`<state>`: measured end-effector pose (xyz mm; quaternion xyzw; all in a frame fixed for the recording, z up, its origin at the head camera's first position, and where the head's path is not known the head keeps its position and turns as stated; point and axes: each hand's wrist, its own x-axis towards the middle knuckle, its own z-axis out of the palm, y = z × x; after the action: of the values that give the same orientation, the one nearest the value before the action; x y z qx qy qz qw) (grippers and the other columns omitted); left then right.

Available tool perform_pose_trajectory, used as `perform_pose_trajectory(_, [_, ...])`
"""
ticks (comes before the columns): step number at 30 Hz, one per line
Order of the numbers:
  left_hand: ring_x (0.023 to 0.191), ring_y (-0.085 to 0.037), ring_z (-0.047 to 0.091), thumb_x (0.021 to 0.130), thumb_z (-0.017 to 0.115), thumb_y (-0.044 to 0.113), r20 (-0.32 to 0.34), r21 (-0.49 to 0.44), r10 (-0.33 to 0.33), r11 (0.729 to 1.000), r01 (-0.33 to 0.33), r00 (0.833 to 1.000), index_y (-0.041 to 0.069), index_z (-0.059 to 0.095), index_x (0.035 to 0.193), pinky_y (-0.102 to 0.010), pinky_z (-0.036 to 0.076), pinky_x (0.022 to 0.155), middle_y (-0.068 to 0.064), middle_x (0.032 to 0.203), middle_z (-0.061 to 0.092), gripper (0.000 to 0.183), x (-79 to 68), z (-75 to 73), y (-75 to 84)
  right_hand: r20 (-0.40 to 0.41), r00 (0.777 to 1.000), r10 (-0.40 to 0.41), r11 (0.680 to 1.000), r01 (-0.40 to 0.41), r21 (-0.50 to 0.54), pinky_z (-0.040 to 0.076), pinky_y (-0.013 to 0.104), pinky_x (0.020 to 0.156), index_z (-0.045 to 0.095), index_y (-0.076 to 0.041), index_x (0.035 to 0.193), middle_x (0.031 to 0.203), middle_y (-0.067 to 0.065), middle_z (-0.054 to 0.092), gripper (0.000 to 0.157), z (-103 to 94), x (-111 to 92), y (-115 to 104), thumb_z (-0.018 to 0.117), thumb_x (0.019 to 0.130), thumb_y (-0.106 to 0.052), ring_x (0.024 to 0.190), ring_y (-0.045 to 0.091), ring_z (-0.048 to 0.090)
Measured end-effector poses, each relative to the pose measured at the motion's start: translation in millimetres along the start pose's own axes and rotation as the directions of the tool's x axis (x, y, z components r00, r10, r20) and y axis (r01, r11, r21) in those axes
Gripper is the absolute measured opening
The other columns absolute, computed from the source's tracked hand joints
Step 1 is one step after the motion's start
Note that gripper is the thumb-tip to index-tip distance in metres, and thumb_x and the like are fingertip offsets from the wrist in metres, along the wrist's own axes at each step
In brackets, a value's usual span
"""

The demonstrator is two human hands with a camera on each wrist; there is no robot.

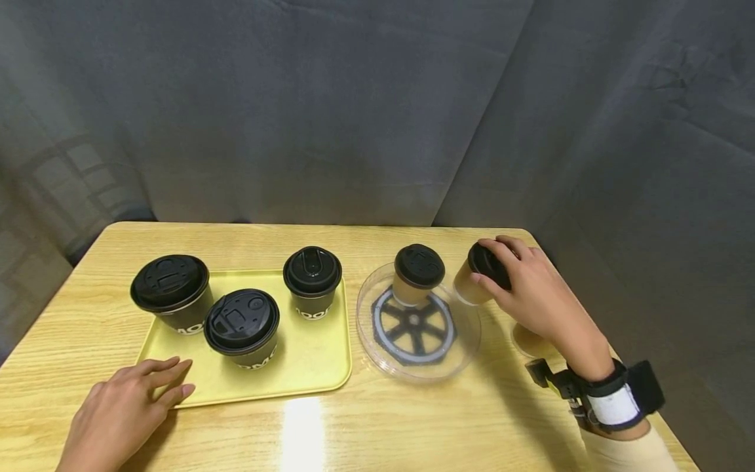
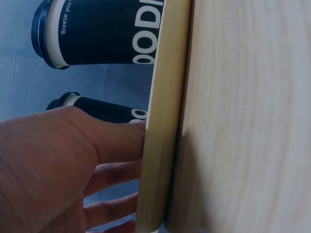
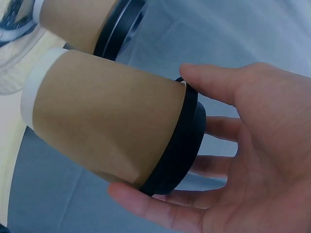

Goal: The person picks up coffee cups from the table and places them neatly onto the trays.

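Note:
My right hand (image 1: pixel 533 288) grips a brown paper cup (image 3: pixel 112 116) by its black lid (image 3: pixel 177 141), thumb on one side and fingers on the other. The cup is tilted, just right of the clear round dish (image 1: pixel 421 379). On the dish stands another brown cup (image 1: pixel 413 292) with a black lid. My left hand (image 1: pixel 126 406) rests at the front left corner of the yellow tray (image 1: pixel 307 367), its fingertips at the rim. The tray bears a large dark cup (image 1: pixel 189 318), a second dark cup (image 1: pixel 253 357) and a third (image 1: pixel 314 305), all black-lidded.
Another brown cup (image 1: pixel 531 341) sits under my right forearm, partly hidden. A dark spoked wheel shape (image 1: pixel 413 321) shows through the clear dish. The wooden table (image 1: pixel 407 426) ends before a grey curtain (image 1: pixel 330 118) at the back and right.

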<state>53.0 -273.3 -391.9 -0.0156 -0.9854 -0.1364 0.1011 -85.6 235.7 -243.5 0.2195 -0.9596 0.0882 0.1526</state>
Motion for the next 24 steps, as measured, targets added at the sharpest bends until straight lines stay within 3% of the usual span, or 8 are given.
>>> perform_pose_trajectory(6, [0.100, -0.048, 0.061, 0.081, 0.076, 0.035, 0.007, 0.001, -0.004, 1.000, 0.004, 1.000, 0.014, 0.074, 0.113, -0.063, 0.045, 0.073, -0.015, 0.115, 0.070, 0.038, -0.4, -0.2, -1.1, 0.028, 0.999, -0.031, 0.999, 0.031, 0.017, 0.047, 0.059, 0.086, 0.052, -0.015, 0.137, 0.137, 0.021, 0.051, 0.053, -2.4, -8, -20, 0.069, 0.090, -0.032, 0.110, 0.046, 0.053])
perform_pose_trajectory(16, [0.100, -0.048, 0.061, 0.081, 0.076, 0.034, 0.013, 0.001, -0.010, 1.000, 0.010, 1.000, 0.014, 0.074, 0.113, -0.063, 0.045, 0.074, -0.016, 0.115, 0.070, 0.038, -0.9, -0.8, -1.0, 0.118, 0.987, -0.105, 0.993, 0.098, 0.064, 0.052, 0.058, 0.089, 0.047, -0.020, 0.143, 0.145, 0.014, 0.046, 0.059, 4.6, -17, -53, 0.066, 0.091, -0.040, 0.122, 0.039, 0.051])
perform_pose_trajectory(24, [0.099, -0.047, 0.062, 0.079, 0.077, 0.032, 0.005, 0.012, -0.001, 1.000, 0.001, 1.000, 0.013, 0.074, 0.112, -0.063, 0.046, 0.075, -0.016, 0.113, 0.070, 0.038, 0.0, 0.5, -0.4, 0.127, 0.979, -0.157, 0.986, 0.148, 0.075, 0.053, 0.059, 0.089, 0.046, -0.021, 0.144, 0.147, 0.015, 0.046, 0.062, 15.2, -20, -68, 0.065, 0.090, -0.046, 0.124, 0.038, 0.052])
